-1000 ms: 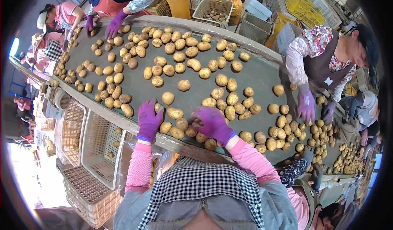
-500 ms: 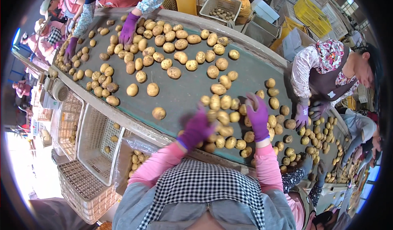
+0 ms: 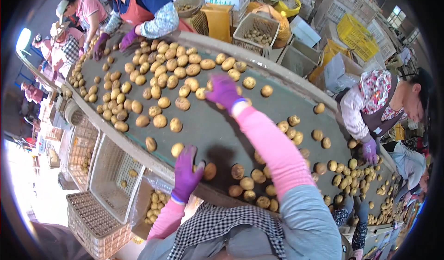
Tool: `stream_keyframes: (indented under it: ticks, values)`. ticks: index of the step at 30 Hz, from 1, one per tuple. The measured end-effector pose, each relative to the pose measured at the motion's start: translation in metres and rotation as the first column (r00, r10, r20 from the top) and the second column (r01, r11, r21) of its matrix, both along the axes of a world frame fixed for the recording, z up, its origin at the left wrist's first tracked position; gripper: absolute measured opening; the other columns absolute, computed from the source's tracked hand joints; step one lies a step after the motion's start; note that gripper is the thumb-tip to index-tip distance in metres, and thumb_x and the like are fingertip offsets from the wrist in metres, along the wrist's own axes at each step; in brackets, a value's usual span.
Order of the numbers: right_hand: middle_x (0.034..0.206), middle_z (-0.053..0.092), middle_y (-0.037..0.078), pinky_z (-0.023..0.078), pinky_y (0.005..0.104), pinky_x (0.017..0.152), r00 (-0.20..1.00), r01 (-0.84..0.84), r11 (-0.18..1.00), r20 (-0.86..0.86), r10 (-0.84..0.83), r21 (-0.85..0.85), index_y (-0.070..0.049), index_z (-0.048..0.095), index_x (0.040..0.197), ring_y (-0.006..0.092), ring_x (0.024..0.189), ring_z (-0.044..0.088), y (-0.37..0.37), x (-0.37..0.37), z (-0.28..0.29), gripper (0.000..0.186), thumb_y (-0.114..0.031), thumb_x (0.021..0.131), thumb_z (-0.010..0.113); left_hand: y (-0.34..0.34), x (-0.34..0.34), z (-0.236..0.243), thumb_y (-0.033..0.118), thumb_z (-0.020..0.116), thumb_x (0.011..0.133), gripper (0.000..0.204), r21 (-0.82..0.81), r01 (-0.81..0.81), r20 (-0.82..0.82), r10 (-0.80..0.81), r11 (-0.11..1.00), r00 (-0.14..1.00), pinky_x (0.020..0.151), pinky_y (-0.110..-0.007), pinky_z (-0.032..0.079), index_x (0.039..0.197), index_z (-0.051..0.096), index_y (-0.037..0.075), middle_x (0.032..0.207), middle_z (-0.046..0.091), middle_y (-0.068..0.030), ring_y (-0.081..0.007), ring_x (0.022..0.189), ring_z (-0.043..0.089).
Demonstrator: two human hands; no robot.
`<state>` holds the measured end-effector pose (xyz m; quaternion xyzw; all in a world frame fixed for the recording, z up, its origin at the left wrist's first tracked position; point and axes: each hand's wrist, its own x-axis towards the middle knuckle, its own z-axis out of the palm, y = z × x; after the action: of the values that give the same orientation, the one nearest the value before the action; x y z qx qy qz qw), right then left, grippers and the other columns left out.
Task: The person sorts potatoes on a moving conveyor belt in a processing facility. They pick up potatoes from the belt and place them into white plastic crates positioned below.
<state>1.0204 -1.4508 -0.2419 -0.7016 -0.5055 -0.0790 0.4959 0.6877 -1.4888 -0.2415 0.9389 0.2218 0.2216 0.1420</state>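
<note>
Both my hands wear purple gloves over pink sleeves. My left hand [image 3: 187, 174] is raised at the belt's near edge, its thumb apart from the stretched fingers. One potato [image 3: 177, 149] lies just beyond it, and another potato [image 3: 209, 171] is beside its thumb. Reaching far across the belt, my right hand [image 3: 223, 92] is over the near side of a large group of potatoes [image 3: 172, 65]. Its blurred fingers are next to a potato [image 3: 200, 93]; whether they grip anything cannot be made out. Under my right forearm more potatoes [image 3: 247, 183] lie along the near side.
The dark conveyor belt [image 3: 199, 133] runs from far left to near right. A co-worker's gloved hands [image 3: 129, 39] are at the far left; another's gloved hand [image 3: 370, 151] is at the right. Plastic crates [image 3: 110, 181] and a box of potatoes [image 3: 156, 207] stand below the near edge.
My right hand has moved far and left across the belt. My left hand has shifted left to the near edge. Potatoes lie differently, with fewer in front of me.
</note>
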Motion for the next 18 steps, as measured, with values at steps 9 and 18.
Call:
stream_keyframes:
  ticks: [9, 18]
  values:
    - [0.131, 0.066, 0.013, 0.048, 0.0507, 0.105, 0.899, -0.295, 0.886, 0.21, 0.384, -0.356, -0.013, 0.071, 0.124, 0.0362, 0.121, 0.062, -0.031, -0.055, -0.056, 0.062, -0.04, 0.069, 0.084, -0.05, 0.023, -0.02, 0.028, 0.078, 0.086, 0.072, 0.048, -0.149, -0.191, 0.155, 0.988, 0.969, 0.112, -0.051, 0.043, 0.146, 0.052, -0.002, 0.148, 0.055, -0.0257, -0.0445, 0.133, 0.054]
    - [0.105, 0.069, 0.006, 0.053, 0.0448, 0.084, 0.87, -0.437, 0.769, -0.002, 0.493, -0.466, -0.012, 0.075, 0.094, 0.0275, 0.099, 0.064, -0.297, -0.072, -0.1, 0.029, -0.04, 0.09, 0.071, -0.091, 0.034, -0.026, 0.025, 0.076, 0.088, 0.074, -0.006, -0.153, -0.138, 0.151, 0.988, 0.979, 0.113, -0.052, 0.041, 0.148, 0.047, -0.005, 0.144, 0.055, -0.0297, -0.0459, 0.133, 0.052]
